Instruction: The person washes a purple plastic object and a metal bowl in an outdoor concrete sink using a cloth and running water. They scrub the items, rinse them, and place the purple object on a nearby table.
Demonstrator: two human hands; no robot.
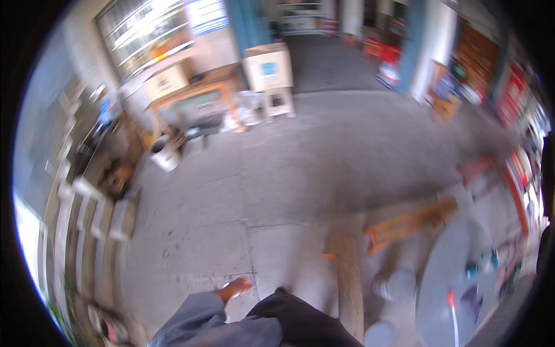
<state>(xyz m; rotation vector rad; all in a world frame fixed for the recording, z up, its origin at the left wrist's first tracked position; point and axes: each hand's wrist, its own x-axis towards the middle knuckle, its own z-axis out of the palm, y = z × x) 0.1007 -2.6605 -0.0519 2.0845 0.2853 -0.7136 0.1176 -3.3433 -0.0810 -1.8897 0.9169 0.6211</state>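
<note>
My left hand (237,288) reaches forward from a grey sleeve (190,310) at the bottom of the head view, low over the concrete floor (269,173). Motion blur hides how its fingers are set. Pale, shiny patches show by the wrist, but I cannot tell whether they belong to something held. Beside it is my dark-trousered leg (299,316). My right hand is out of view. A narrow wooden bench (350,286) runs along the floor to the right of my leg.
Another wooden bench (412,223) and a grey round table (438,277) bearing small items stand at right. Steps (93,234) border the left. Farther ahead are a white bucket (165,154), a wooden table (204,82) and a cardboard box (269,69) on a plastic stool (279,102).
</note>
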